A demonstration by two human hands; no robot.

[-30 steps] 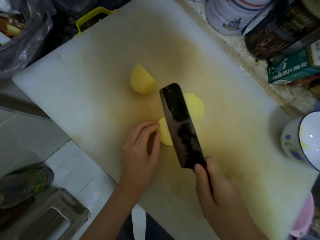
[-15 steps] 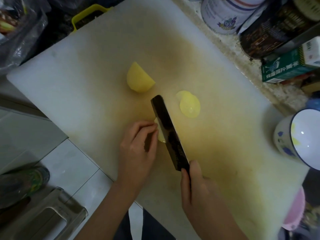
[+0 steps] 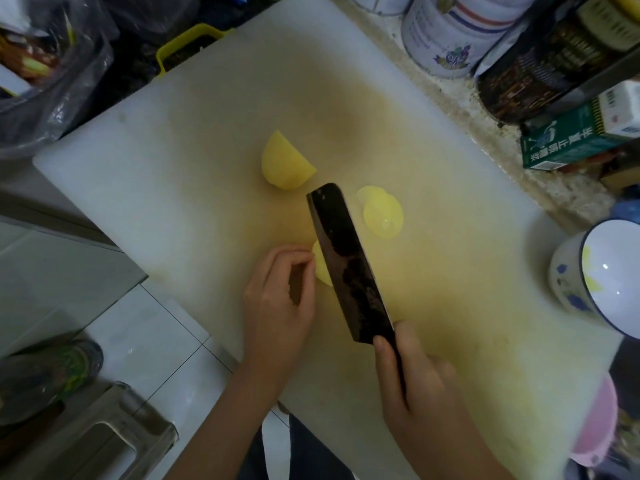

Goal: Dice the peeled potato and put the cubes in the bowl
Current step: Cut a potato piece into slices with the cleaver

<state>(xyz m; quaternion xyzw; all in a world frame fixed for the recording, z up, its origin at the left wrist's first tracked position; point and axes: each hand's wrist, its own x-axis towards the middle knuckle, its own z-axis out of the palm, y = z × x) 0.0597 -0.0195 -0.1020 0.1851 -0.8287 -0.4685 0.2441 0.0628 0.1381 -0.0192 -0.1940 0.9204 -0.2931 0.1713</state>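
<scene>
A white cutting board [image 3: 173,168] lies at an angle on a speckled surface [image 3: 460,95], and a person is working at it with both hands. The right hand [image 3: 415,386] is wrapped round the handle of a dark cleaver [image 3: 346,265], with the forefinger lying along the side near the blade's heel. The broad blade stands over a small potato piece [image 3: 320,265] and hides most of it. The left hand [image 3: 277,299] has its fingers curled, with the fingertips holding the outer side of that piece, just beside the blade. Two thin pale yellow slices [image 3: 382,213] lie flat and overlapping on the board just past the blade. A larger potato half [image 3: 285,161] sits cut side down, farther up the board and apart from the knife. A white bowl [image 3: 568,282] with a blue rim and blue flowers stands at the board's right edge, tilted toward the viewer. A round tin [image 3: 450,32] and a green box [image 3: 571,140] stand beyond the board.
</scene>
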